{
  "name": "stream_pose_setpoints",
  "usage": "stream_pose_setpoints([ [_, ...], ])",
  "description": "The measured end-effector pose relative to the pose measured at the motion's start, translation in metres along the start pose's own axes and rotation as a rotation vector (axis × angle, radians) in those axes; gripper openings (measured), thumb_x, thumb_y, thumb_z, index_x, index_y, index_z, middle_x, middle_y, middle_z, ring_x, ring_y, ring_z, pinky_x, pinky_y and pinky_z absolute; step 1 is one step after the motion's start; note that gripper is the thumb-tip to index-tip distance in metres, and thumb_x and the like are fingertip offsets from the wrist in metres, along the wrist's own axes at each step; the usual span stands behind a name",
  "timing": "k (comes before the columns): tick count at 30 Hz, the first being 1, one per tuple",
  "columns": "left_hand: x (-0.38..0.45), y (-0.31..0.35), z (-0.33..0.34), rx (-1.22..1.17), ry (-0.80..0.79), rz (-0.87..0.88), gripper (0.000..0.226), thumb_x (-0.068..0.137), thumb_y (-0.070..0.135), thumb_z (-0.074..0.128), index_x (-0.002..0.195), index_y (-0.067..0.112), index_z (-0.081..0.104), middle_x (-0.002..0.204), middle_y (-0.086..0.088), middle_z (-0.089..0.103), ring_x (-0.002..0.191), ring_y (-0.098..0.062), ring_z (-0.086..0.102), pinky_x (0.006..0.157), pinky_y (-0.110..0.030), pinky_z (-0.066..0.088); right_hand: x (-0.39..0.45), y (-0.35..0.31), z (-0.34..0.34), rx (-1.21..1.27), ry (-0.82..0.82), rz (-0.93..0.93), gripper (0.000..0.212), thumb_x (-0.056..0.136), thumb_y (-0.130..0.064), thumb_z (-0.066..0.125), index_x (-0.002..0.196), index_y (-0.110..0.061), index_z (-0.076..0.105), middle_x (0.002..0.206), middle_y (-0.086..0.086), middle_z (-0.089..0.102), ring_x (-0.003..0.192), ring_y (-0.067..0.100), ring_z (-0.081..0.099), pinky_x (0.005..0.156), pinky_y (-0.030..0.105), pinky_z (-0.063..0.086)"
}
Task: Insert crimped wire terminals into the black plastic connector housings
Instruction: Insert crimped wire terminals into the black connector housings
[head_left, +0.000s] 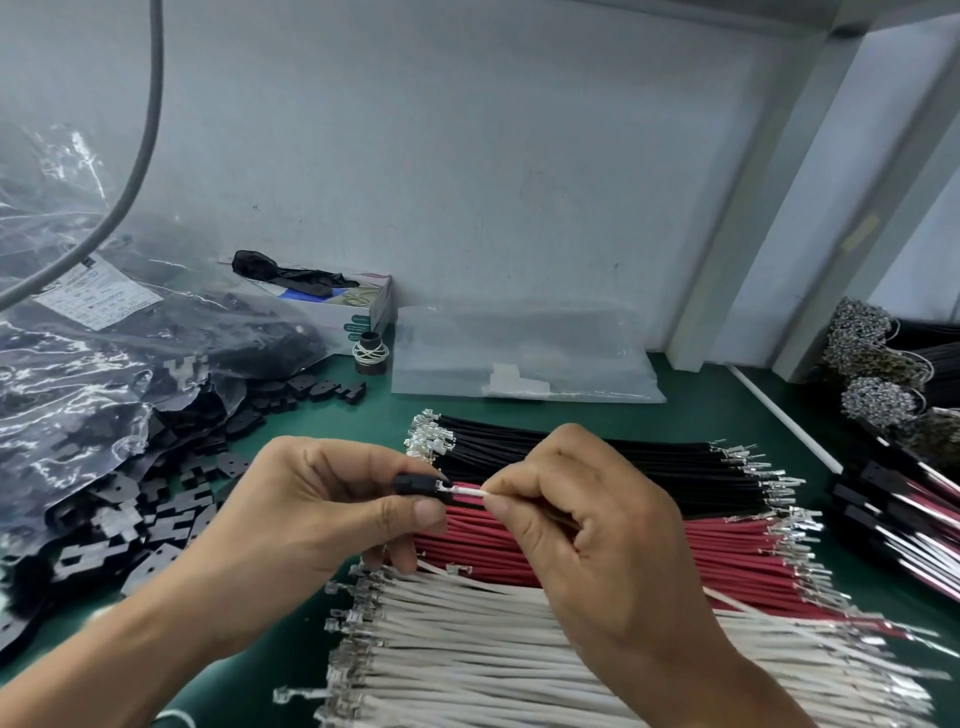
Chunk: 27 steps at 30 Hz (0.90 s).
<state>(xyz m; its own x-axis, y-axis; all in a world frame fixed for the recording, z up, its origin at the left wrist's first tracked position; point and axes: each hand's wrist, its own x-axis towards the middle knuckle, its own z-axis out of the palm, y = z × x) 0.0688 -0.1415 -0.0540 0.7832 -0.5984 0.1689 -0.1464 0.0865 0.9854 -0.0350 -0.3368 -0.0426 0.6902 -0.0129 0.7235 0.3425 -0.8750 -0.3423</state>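
Black connector housing (415, 486) pinched in left hand (322, 499) above the counter's (691, 395) middle. White wire (467, 490) pinched by right hand (587, 525) fingers (506, 488), long axis level, terminal at housing's right-facing opening. Right hand nearer the wire; insertion judged leftward.

A pale grey-white wall (519, 156) closed the far side of the green bench top (691, 410). At the right, slanting white frame posts (769, 223) rose from the bench. A grey cable (148, 109) hung down at the far left. The light was soft and even.
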Motion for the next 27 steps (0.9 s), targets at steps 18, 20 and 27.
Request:
stream_pose_setpoints([
  [18,-0.002,-0.002,0.003,0.147,-0.050,0.136,0.025,0.072,0.040,0.086,0.092,0.024,0.084,0.071,-0.007,0.076,0.048,-0.013,0.060,0.048,-0.024,0.051,0.000,0.005,0.007,-0.045,0.005,-0.141,0.020,0.096,-0.023,0.061,0.083,-0.012,0.071,0.082,-0.005,0.056,0.069,0.012,0.053,0.059,0.029,0.047],
  [20,-0.001,0.000,0.002,0.154,-0.069,0.149,0.024,0.074,0.038,0.087,0.092,0.024,0.084,0.072,-0.007,0.076,0.048,-0.012,0.061,0.049,-0.023,0.051,0.002,0.007,0.003,-0.097,0.024,-0.175,0.019,0.096,-0.024,0.062,0.085,-0.014,0.073,0.082,-0.006,0.058,0.069,0.011,0.055,0.057,0.029,0.048],
  [27,0.005,0.008,-0.010,0.026,0.080,0.159,0.026,0.068,0.024,0.088,0.093,0.020,0.084,0.073,-0.015,0.076,0.053,-0.020,0.065,0.049,-0.025,0.051,0.006,0.007,-0.005,-0.230,-0.083,-0.059,0.030,0.099,-0.042,0.049,0.104,-0.024,0.073,0.092,-0.014,0.060,0.080,0.007,0.059,0.065,0.024,0.050],
])
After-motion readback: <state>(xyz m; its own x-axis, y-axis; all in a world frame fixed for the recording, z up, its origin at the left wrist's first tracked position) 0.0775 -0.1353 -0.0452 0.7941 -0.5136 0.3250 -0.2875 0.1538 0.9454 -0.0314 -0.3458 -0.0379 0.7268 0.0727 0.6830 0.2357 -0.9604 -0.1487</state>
